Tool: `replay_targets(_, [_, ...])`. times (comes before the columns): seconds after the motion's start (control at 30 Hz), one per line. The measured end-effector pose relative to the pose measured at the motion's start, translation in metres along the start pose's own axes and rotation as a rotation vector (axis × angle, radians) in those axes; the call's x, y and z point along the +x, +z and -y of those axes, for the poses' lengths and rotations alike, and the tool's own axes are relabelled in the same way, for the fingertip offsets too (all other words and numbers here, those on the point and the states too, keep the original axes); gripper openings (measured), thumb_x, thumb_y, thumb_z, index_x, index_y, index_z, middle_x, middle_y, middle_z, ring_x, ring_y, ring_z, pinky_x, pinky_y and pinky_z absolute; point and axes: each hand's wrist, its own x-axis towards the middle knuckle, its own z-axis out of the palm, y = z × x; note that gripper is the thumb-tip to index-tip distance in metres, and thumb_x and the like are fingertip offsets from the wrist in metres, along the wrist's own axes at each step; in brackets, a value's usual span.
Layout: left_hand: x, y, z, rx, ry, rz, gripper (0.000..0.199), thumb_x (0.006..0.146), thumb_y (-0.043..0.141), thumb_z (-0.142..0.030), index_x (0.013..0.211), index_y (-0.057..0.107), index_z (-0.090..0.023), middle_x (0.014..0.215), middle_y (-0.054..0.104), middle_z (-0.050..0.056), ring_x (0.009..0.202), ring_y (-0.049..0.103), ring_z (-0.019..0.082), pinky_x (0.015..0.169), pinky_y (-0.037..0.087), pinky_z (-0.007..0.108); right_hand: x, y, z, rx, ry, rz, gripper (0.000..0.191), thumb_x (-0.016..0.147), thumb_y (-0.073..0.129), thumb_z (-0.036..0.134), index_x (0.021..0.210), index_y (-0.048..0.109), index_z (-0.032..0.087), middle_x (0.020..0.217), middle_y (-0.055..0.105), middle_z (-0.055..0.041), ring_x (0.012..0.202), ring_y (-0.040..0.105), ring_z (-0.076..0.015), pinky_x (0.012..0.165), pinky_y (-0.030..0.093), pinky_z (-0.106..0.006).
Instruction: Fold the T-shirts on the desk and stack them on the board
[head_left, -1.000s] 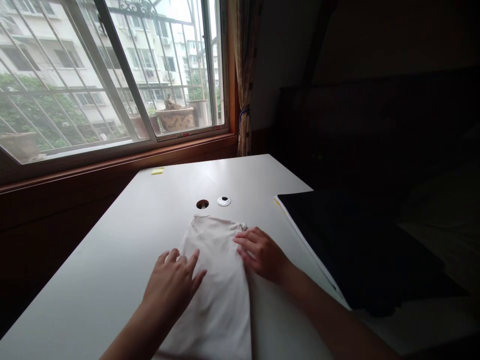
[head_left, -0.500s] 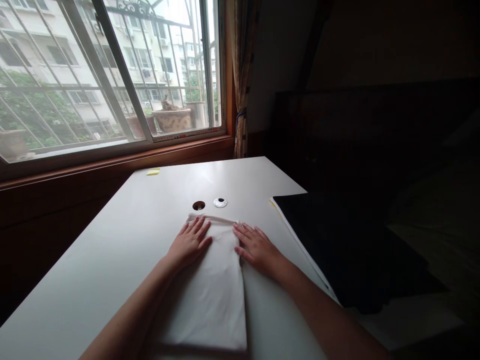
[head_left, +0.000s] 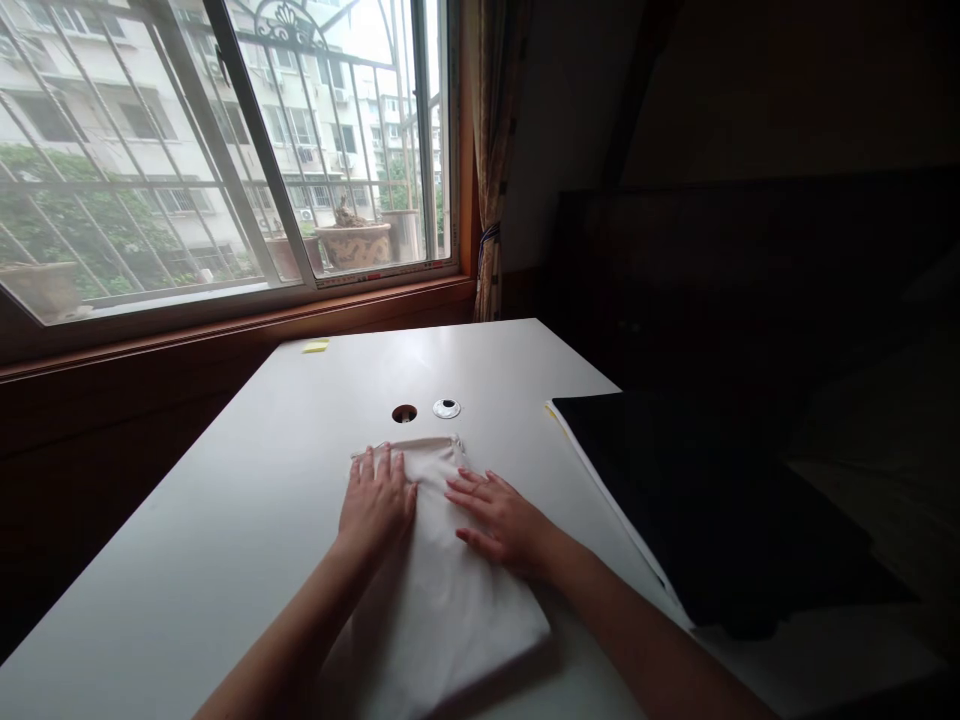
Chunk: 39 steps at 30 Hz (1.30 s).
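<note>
A piece of white fabric [head_left: 450,620], folded into a long narrow shape, lies slanted on the white table in front of me. Its far end shows small creases, and the near right corner points toward my right forearm. My left hand [head_left: 377,505] rests flat on the far left part of the cloth, fingers stretched forward. Over the right edge lies my right hand [head_left: 499,515], its fingers spread and touching the fabric. Neither hand grips the cloth.
On the white table [head_left: 202,520] are a round cable hole [head_left: 404,413], a round grommet cover [head_left: 447,408] and a yellow sticky note [head_left: 316,346]. Black fabric [head_left: 645,490] with a white edge covers the right side. A barred window [head_left: 360,150] and a curtain [head_left: 493,150] stand behind.
The folded white fabric has turned, its far end shifting left and its near end right. My right hand has slid slightly toward me, and the left hand has moved a little nearer too.
</note>
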Motion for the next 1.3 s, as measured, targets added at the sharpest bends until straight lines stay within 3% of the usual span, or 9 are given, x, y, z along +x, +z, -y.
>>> replay_targets(0.1, [0.005,0.003,0.001,-0.114,0.32,-0.058,0.051,0.105,0.034,-0.033,0.154,0.041,-0.018,0.165,0.028,0.01,0.154,0.017,0.03,0.124,0.019,0.053,-0.001,0.001,-0.001,0.012,-0.01,0.056,0.054,0.1,0.052,0.046,0.151,0.047,0.028,0.162,0.036,-0.0054,0.152,0.027,-0.0284,0.123,0.02,-0.054])
replay_targets(0.2, [0.013,0.012,0.002,-0.238,0.421,0.021,0.052,0.108,0.028,-0.04,0.156,0.036,-0.022,0.164,0.03,0.006,0.154,0.02,0.025,0.123,0.024,0.051,-0.001,0.0,-0.002,0.013,-0.006,0.068,0.056,0.1,0.051,0.046,0.153,0.042,0.028,0.163,0.033,-0.0057,0.152,0.025,-0.0279,0.123,0.019,-0.053])
replay_targets(0.33, [0.019,0.02,0.014,-0.274,0.317,0.096,0.056,0.108,0.024,-0.048,0.158,0.031,-0.025,0.165,0.025,0.004,0.154,0.02,0.025,0.124,0.021,0.053,-0.001,-0.001,-0.001,0.006,-0.001,0.078,0.055,0.101,0.05,0.046,0.153,0.044,0.028,0.163,0.032,-0.0053,0.152,0.025,-0.0276,0.124,0.018,-0.051])
replay_targets(0.5, [0.021,0.025,0.043,-0.244,0.142,0.187,0.061,0.106,0.026,-0.052,0.16,0.026,-0.024,0.167,0.017,0.002,0.155,0.014,0.025,0.125,0.016,0.051,-0.002,0.0,0.0,-0.016,0.018,0.089,0.055,0.102,0.047,0.048,0.153,0.043,0.028,0.164,0.03,-0.003,0.153,0.025,-0.0262,0.124,0.019,-0.05])
replay_targets(0.7, [0.021,0.026,0.067,-0.222,0.025,0.213,0.061,0.106,0.023,-0.051,0.161,0.023,-0.022,0.167,0.017,0.003,0.155,0.012,0.025,0.124,0.014,0.055,-0.004,0.0,-0.01,-0.032,0.122,0.057,0.06,0.103,0.043,0.052,0.156,0.036,0.027,0.163,0.032,-0.0032,0.151,0.028,-0.0265,0.124,0.022,-0.052])
replay_targets(0.87, [0.021,0.027,0.072,-0.199,-0.089,0.201,0.06,0.106,0.023,-0.048,0.159,0.028,-0.021,0.166,0.02,0.004,0.155,0.014,0.025,0.124,0.016,0.053,-0.008,-0.001,-0.026,-0.037,0.225,0.014,0.059,0.103,0.04,0.054,0.153,0.044,0.022,0.159,0.041,-0.0059,0.15,0.032,-0.0275,0.124,0.024,-0.052])
replay_targets(1.07, [0.021,0.03,0.076,-0.161,-0.273,0.179,0.062,0.104,0.023,-0.046,0.157,0.032,-0.015,0.166,0.023,0.01,0.154,0.016,0.029,0.121,0.018,0.059,-0.011,0.001,-0.034,0.01,0.218,-0.129,0.052,0.1,0.05,0.044,0.147,0.053,0.021,0.149,0.055,-0.0097,0.142,0.045,-0.0271,0.121,0.033,-0.049])
replay_targets(1.3, [0.019,0.031,0.077,-0.153,-0.317,0.129,0.061,0.104,0.025,-0.046,0.155,0.037,-0.014,0.164,0.028,0.012,0.153,0.02,0.031,0.12,0.022,0.062,-0.011,-0.003,-0.034,0.063,0.223,-0.14,0.05,0.098,0.055,0.041,0.142,0.058,0.019,0.145,0.058,-0.0113,0.14,0.046,-0.0273,0.12,0.034,-0.048])
